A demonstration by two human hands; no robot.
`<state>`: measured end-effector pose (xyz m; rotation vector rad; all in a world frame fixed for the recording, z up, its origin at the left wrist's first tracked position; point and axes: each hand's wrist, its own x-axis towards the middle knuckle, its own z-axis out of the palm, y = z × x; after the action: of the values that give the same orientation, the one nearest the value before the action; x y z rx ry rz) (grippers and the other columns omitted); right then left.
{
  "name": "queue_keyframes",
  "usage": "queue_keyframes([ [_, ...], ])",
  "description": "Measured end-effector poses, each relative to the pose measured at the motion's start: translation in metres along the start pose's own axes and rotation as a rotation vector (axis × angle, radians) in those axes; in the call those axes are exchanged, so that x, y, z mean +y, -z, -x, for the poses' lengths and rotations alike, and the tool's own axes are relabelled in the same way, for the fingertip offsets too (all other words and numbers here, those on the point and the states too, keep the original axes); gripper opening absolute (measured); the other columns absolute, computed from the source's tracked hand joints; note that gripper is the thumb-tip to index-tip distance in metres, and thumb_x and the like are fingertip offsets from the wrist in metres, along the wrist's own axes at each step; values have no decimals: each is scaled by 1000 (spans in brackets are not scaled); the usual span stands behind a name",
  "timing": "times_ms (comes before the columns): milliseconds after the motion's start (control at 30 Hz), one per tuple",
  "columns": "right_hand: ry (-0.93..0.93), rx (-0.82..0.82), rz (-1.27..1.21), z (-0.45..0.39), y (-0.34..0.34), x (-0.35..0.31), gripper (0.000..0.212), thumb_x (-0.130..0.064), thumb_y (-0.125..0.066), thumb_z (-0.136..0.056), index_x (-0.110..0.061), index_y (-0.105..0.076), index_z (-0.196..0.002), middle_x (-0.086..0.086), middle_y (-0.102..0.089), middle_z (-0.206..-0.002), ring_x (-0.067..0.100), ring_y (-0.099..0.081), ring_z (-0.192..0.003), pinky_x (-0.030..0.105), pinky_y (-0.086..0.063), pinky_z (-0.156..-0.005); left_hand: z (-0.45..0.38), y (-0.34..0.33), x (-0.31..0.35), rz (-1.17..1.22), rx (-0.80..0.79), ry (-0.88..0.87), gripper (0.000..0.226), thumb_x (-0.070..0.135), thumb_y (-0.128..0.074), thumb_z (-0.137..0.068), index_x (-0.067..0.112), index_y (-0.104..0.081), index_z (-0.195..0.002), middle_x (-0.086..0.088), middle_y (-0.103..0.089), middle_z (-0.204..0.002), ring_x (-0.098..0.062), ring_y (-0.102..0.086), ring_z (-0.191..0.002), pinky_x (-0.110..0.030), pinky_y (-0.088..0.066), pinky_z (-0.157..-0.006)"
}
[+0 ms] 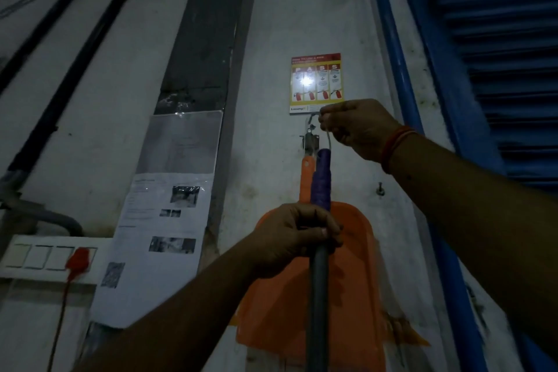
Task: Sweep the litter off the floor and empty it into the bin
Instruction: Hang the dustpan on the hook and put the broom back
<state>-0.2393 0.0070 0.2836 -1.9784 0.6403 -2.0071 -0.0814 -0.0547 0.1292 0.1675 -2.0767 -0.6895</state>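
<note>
Here, broom handle [320, 275] within left fingers [314, 231].

Purple-capped grey broom handle [320, 251] upright before orange dustpan [356, 281] hanging on wall.

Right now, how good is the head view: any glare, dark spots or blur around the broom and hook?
Head view: dim overall; glare blots the fire poster; wall hook and thin loop murky beside the right hand; left hand on the broom handle readable; wide-angle bends the blue shutter.
</note>
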Motion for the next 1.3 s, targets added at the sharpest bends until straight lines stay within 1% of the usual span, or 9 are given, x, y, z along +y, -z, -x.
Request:
queue_keyframes([
  [133,49,-16,176,-19,-1,5,14,3,-70,-83,-4,-71,-95,13,-70,-95,21,-68,-84,29,-58,-77,-14,1,4,-39,3,13,26,-5,-51,-96,13,-71,-95,-25,-63,-119,-25,-67,-97,-45,-55,-91],
  [267,-43,-67,94,-33,-5,9,24,0,-66,-87,1,-68,-111,19,-68,-104,24,-67,-89,30,-59,-81,-25,12,4,-34,36,10,24,-4,-50,-97,11,-69,-99,-29,-58,-126,-30,-66,-102,-50,-54,-96],
  [367,-68,-213,157,-34,1,15,25,1,-61,-87,-7,-67,-111,18,-69,-113,26,-69,-101,38,-58,-86,-27,20,2,6,35,-7,24,-5,-50,-97,9,-69,-99,-29,-58,-126,-31,-65,-103,-53,-52,-99],
  [533,218,-523,243,-21,27,26,42,22,-46,-79,-13,-56,-101,11,-64,-125,20,-62,-117,33,-58,-80,-24,27,-4,74,41,-35,22,-4,-51,-97,9,-69,-98,-28,-59,-126,-29,-65,-104,-45,-54,-96],
  [633,403,-593,583,-14,36,36,46,19,-59,-75,-17,-58,-106,2,-58,-130,11,-56,-122,31,-57,-87,-24,29,-6,123,27,-65,25,-2,-53,-96,14,-73,-94,-34,-57,-125,-31,-64,-105,-45,-53,-95],
  [733,559,-508,941,-12,36,57,50,-4,-76,-75,-28,-57,-115,-6,-45,-134,6,-51,-117,29,-59,-82,-25,28,-6,181,9,-88,26,-1,-54,-95,15,-74,-92,-28,-59,-120,-28,-66,-102,-45,-54,-94],
  [933,753,-269,807,-8,32,79,22,-17,-79,-78,-28,-69,-95,-8,-60,-114,2,-64,-92,15,-56,-76,-31,28,-12,223,19,-84,21,-5,-54,-94,9,-69,-93,-20,-65,-117,-29,-67,-101,-46,-54,-95],
  [1133,425,-38,349,-34,24,75,15,-15,-66,-91,-14,-72,-105,3,-74,-89,10,-71,-74,23,-57,-67,-41,25,-20,190,41,-38,20,-5,-53,-94,8,-69,-92,-20,-64,-120,-30,-66,-103,-51,-50,-101],
  [1300,309,104,231,-59,9,74,20,-7,-73,-83,-12,-71,-102,12,-71,-76,14,-65,-57,23,-51,-52,-51,25,-20,173,13,-36,29,-5,-53,-94,14,-75,-89,-24,-62,-120,-30,-65,-103,-49,-51,-100],
])
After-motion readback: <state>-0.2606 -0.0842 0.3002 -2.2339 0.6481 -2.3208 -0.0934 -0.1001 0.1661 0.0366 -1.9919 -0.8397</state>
